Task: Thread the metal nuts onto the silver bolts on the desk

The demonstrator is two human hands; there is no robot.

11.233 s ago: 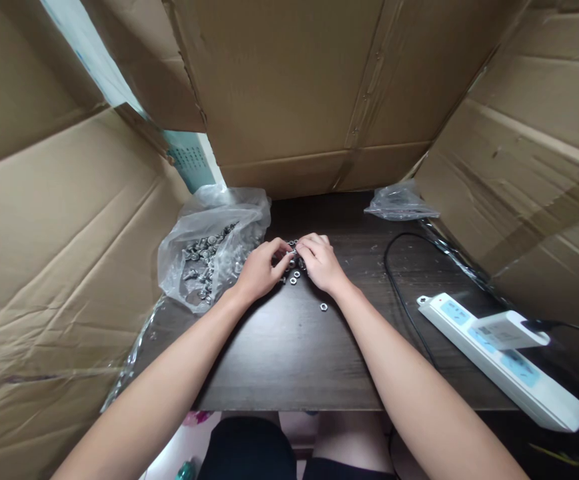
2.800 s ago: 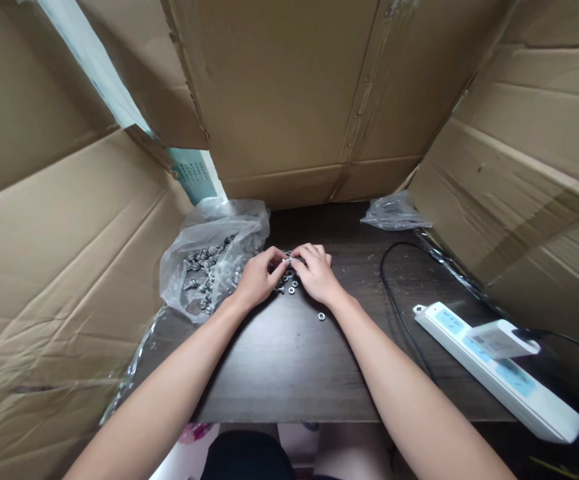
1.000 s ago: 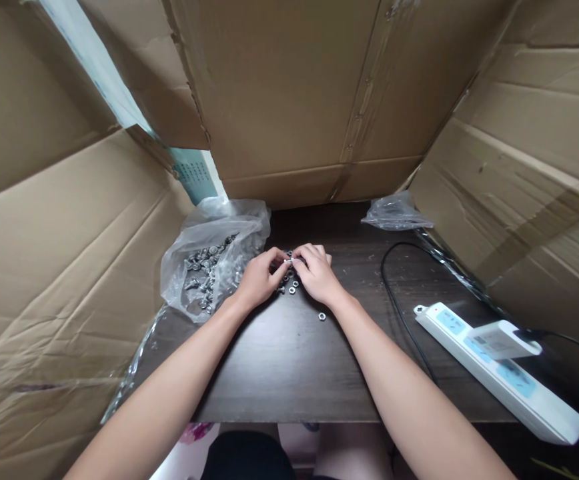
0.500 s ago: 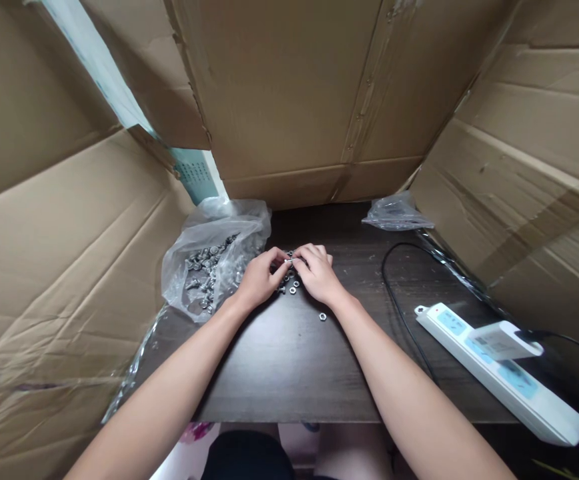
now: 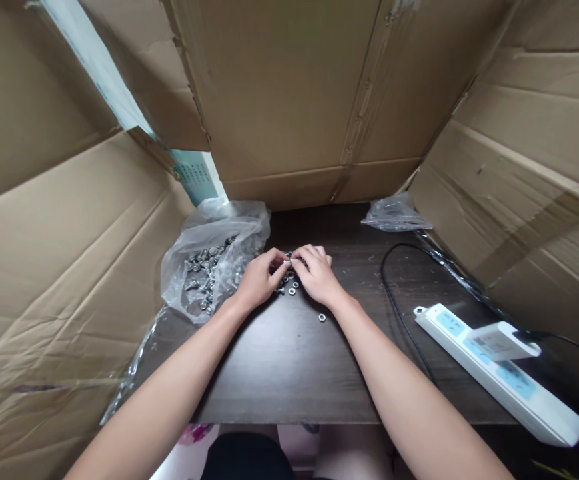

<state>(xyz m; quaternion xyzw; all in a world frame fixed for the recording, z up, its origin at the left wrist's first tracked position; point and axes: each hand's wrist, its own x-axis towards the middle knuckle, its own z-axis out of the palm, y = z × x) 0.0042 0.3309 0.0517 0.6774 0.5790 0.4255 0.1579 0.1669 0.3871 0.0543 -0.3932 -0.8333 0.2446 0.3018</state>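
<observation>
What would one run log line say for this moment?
left hand: pinches metal piece | right hand: pinches it too | nuts: loose on table | bag: beside left hand

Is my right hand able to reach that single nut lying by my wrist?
Probably yes: the nut lies uncovered on the table beside that wrist. The right hand would first have to release the small part pinched with the left hand.

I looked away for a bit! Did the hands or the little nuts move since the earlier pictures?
Nothing visibly moved. The left hand and right hand keep their grip on a small metal part above the loose nuts, as before. The lone nut, the bag of hardware and the power strip stayed where they were.
</observation>
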